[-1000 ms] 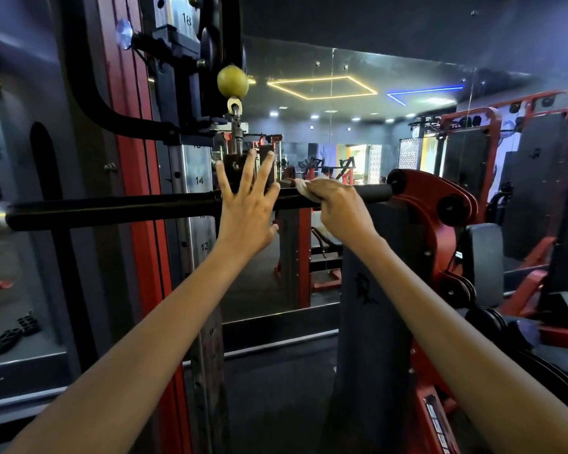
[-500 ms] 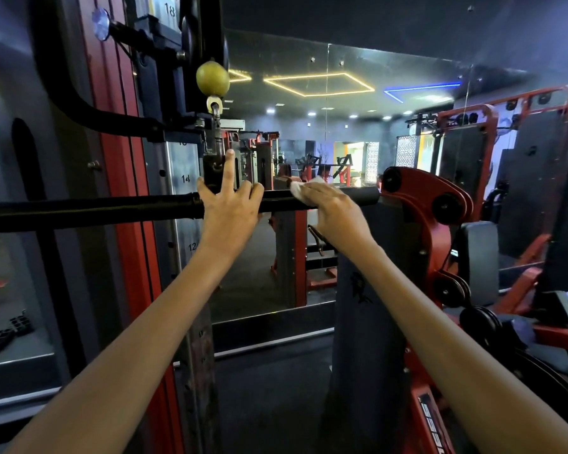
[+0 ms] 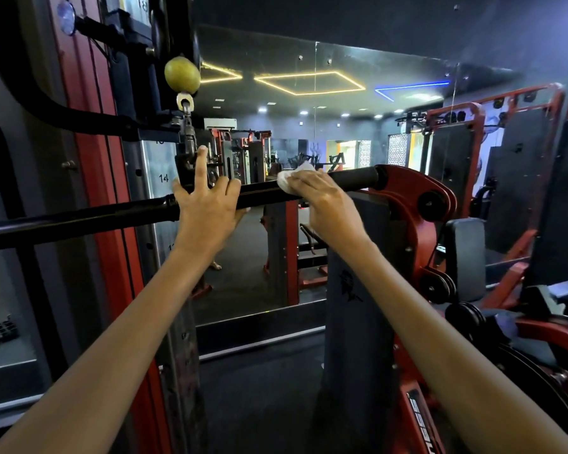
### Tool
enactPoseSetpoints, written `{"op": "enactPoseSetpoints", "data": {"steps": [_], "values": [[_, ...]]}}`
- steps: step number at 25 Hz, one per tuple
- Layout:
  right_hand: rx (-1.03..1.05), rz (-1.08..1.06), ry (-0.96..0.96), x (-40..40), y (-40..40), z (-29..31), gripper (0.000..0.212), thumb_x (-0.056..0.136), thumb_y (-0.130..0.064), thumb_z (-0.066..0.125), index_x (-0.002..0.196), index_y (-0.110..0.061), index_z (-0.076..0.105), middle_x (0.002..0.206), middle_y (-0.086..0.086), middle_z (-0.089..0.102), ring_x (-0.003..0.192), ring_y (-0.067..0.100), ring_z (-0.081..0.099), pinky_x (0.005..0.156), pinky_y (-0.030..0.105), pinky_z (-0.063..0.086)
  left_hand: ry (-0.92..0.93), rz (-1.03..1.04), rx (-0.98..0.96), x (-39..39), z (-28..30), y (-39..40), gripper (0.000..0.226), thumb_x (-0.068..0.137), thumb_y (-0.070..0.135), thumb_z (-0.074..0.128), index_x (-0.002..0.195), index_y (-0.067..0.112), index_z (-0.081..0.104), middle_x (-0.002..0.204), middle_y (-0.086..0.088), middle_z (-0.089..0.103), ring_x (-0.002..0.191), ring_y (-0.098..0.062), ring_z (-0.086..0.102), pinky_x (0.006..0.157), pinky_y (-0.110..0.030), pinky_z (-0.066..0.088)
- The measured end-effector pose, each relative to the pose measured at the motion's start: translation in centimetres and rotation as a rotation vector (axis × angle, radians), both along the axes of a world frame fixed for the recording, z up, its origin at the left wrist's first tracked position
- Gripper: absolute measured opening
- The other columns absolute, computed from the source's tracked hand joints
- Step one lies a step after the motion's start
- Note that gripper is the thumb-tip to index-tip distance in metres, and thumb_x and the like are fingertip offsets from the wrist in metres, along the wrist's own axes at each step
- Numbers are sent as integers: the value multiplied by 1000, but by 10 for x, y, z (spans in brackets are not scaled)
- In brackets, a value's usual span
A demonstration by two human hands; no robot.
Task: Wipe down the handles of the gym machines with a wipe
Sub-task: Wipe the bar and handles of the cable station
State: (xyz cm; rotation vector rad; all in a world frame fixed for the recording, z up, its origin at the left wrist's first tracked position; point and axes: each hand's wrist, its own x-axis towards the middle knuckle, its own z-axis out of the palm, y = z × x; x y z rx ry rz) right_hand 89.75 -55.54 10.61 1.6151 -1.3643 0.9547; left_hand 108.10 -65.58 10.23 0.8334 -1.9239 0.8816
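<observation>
White wipe (image 3: 287, 178) | right hand (image 3: 325, 204) presses | black handle (image 3: 351, 178) | "14"

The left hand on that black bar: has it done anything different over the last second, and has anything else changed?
The left hand had its fingers spread straight up against the black bar; now most curl over it, one still pointing up. The right hand still presses the white wipe on the bar, at most slightly shifted.
</observation>
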Motion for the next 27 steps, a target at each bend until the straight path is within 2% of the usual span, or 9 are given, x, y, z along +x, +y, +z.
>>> {"op": "enactPoseSetpoints", "data": {"steps": [4, 7, 11, 13, 19, 21, 23, 25, 27], "values": [[-25, -149, -140, -52, 23, -1, 47, 78, 22, 47, 117, 1, 61, 122, 15, 61, 116, 31, 55, 112, 43, 25, -48, 30, -14, 0, 1, 1, 52, 80, 45, 65, 109, 2, 57, 104, -15, 66, 138, -45, 24, 86, -73, 39], [-43, -180, -286, -53, 16, -2, 43, 82, 18, 46, 118, 0, 60, 124, 14, 60, 120, 31, 52, 107, 46, 37, -43, 26, -13, -1, 1, 3, 50, 79, 41, 69, 107, 2, 58, 102, -15, 67, 138, -45, 25, 85, -73, 38], [-36, 30, -131, -7, -5, -13, 48, 74, 24, 50, 116, 3, 61, 120, 18, 61, 117, 33, 54, 101, 45, 43, -35, 28, 5, -1, 0, 3, 48, 80, 39, 69, 108, 2, 59, 104, -16, 66, 139, -44, 23, 86, -73, 37], [-30, 75, -52, -13, -3, -13, 49, 72, 23, 52, 117, 3, 61, 120, 17, 61, 116, 33, 55, 98, 43, 46, -36, 32, 16, -1, 0, 3, 48, 81, 39, 68, 110, 3, 58, 106, -16, 66, 139, -44, 22, 87, -73, 37], [-56, -80, -171, -73, 27, -9, 46, 79, 21, 46, 119, 1, 60, 124, 16, 59, 118, 29, 54, 104, 38, 40, -59, 52, 14, 1, 1, 6, 50, 81, 38, 68, 114, 2, 57, 106, -17, 65, 139, -44, 21, 86, -73, 37], [-59, -39, -313, -86, 30, -4, 41, 82, 18, 45, 118, 3, 61, 119, 16, 62, 111, 25, 58, 100, 26, 41, -60, 53, 19, 1, 1, 8, 50, 80, 36, 70, 113, 1, 57, 105, -17, 65, 139, -45, 22, 86, -74, 37], [-23, 62, -633, -94, 26, 3, 36, 87, 11, 45, 117, 1, 62, 105, 13, 67, 90, 13, 60, 82, 15, 43, -61, 65, 27, 1, 1, 8, 50, 79, 36, 71, 113, 2, 58, 106, -17, 65, 139, -44, 22, 87, -75, 35], [2, 189, -935, -91, 20, 2, 31, 90, 3, 48, 113, -5, 67, 88, 2, 63, 69, 0, 51, 65, 14, 40, -60, 70, 41, 1, 2, 9, 49, 79, 36, 71, 113, 2, 58, 106, -16, 65, 139, -44, 20, 88, -75, 33], [-84, 220, -1040, -86, 17, -6, 18, 89, -4, 55, 94, -14, 69, 76, -5, 60, 57, -7, 47, 65, 12, 39, -68, 74, 56, 1, 2, 10, 49, 78, 34, 73, 113, 3, 59, 105, -16, 65, 140, -44, 20, 88, -75, 32]]}}
